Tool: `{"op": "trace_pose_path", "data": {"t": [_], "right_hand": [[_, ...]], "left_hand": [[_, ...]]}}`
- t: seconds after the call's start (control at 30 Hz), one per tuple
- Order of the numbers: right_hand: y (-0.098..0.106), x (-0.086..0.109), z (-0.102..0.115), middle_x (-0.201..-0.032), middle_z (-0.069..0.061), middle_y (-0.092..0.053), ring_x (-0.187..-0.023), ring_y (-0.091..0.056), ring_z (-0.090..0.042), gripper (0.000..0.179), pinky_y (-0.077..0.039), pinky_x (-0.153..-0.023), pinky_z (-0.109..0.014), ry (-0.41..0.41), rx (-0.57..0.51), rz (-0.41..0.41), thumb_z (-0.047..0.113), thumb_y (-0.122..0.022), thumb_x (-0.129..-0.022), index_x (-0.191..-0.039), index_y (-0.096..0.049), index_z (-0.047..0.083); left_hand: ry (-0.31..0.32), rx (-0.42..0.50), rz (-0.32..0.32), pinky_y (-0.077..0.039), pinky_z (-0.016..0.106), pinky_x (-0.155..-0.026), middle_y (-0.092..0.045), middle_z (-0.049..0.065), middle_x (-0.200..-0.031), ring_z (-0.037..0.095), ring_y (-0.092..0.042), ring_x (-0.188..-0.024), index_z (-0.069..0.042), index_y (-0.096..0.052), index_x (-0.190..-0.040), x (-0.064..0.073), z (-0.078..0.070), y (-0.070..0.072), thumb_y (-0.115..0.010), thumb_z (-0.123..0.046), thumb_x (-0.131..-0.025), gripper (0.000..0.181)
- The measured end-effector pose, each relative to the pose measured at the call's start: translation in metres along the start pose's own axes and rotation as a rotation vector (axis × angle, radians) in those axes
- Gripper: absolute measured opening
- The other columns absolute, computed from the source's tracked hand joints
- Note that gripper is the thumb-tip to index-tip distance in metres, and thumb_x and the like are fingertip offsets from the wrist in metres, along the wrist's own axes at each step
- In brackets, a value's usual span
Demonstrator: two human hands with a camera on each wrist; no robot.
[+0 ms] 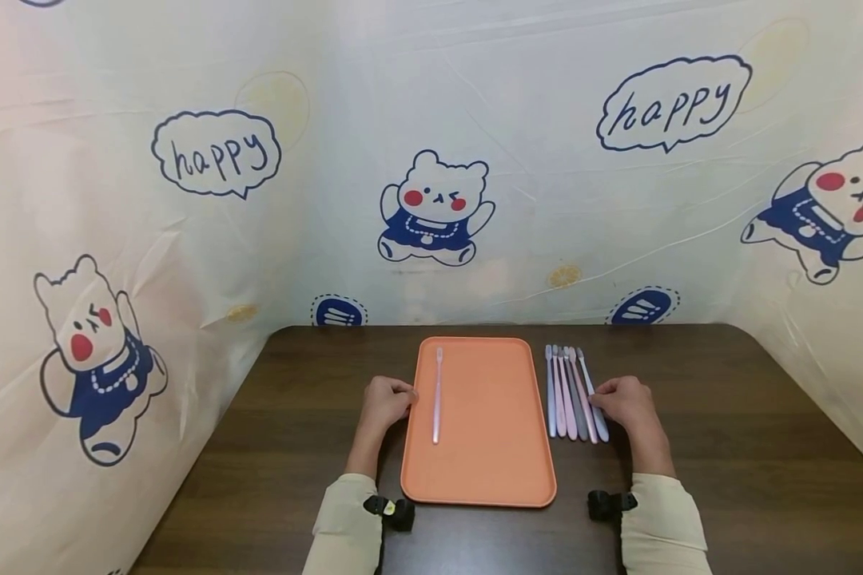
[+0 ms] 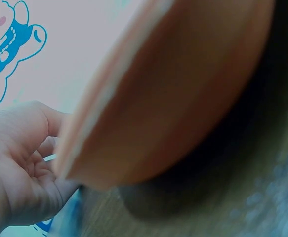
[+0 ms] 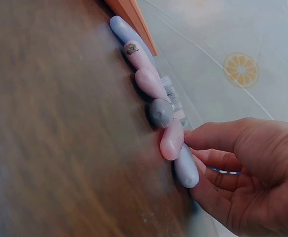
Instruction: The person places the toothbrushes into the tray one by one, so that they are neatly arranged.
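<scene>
An orange tray (image 1: 482, 423) lies on the table, with one pale pink toothbrush (image 1: 436, 403) lengthwise near its left side. My left hand (image 1: 390, 402) grips the tray's left rim; in the left wrist view thumb and fingers of the hand (image 2: 27, 160) meet at that edge. Right of the tray, several toothbrushes (image 1: 562, 399) in blue, pink and grey lie side by side, handles toward me. My right hand (image 1: 629, 406) pinches the rightmost one, a light blue toothbrush (image 3: 187, 168), between thumb and fingers. Its head leans left against the row.
The dark wooden table (image 1: 295, 463) has rounded far corners. A printed curtain (image 1: 532, 224) with bears and "happy" bubbles hangs behind and along both sides. Black straps with small cameras (image 1: 400, 513) sit on both sleeves.
</scene>
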State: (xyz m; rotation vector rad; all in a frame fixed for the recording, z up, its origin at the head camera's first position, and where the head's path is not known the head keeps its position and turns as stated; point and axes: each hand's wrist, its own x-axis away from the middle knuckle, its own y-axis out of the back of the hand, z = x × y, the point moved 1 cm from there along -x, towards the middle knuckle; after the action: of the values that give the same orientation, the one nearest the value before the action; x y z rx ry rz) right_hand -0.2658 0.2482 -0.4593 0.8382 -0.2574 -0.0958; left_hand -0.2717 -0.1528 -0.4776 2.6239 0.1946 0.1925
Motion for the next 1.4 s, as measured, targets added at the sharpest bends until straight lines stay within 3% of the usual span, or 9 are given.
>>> {"op": "trace_pose_path", "data": {"t": [0.23, 0.77, 1.2, 1.4], "right_hand": [[-0.0027, 0.0017, -0.0015, -0.101, -0.021, -0.072, -0.088, -0.062, -0.029, 0.031, -0.052, -0.071, -0.034, -0.009, 0.003, -0.012, 0.02, -0.07, -0.089, -0.106, -0.074, -0.007], [-0.0042, 0.004, -0.0053, -0.096, -0.02, -0.071, -0.084, -0.061, -0.028, 0.036, -0.049, -0.067, -0.032, -0.051, -0.008, -0.035, 0.027, -0.07, -0.089, -0.102, -0.074, -0.006], [0.0012, 0.0033, -0.0054, -0.101, -0.023, -0.071, -0.083, -0.064, -0.025, 0.038, -0.053, -0.067, -0.031, -0.036, -0.07, -0.03, 0.024, -0.068, -0.09, -0.112, -0.072, -0.008], [0.0009, 0.0036, -0.0043, -0.108, -0.028, -0.071, -0.084, -0.066, -0.026, 0.038, -0.053, -0.067, -0.03, -0.01, -0.12, -0.092, 0.021, -0.067, -0.092, -0.115, -0.07, -0.009]], "left_hand": [[0.008, -0.003, 0.002, -0.062, 0.033, -0.066, -0.076, 0.018, -0.1, 0.014, -0.071, -0.07, -0.001, -0.08, -0.097, 0.0008, 0.0012, -0.0002, -0.07, -0.01, -0.089, 0.015], [0.006, 0.004, 0.012, -0.062, 0.033, -0.067, -0.076, 0.018, -0.1, 0.014, -0.071, -0.07, 0.0, -0.08, -0.097, 0.0025, 0.001, -0.0001, -0.07, -0.009, -0.089, 0.015], [0.004, -0.01, -0.001, -0.061, 0.032, -0.066, -0.076, 0.018, -0.101, 0.014, -0.071, -0.07, -0.001, -0.08, -0.096, 0.001, -0.0005, 0.0, -0.07, -0.009, -0.087, 0.015], [0.001, -0.019, -0.006, -0.061, 0.032, -0.066, -0.076, 0.018, -0.1, 0.013, -0.071, -0.071, 0.0, -0.08, -0.095, 0.0002, -0.0009, 0.0003, -0.071, -0.009, -0.087, 0.015]]}}
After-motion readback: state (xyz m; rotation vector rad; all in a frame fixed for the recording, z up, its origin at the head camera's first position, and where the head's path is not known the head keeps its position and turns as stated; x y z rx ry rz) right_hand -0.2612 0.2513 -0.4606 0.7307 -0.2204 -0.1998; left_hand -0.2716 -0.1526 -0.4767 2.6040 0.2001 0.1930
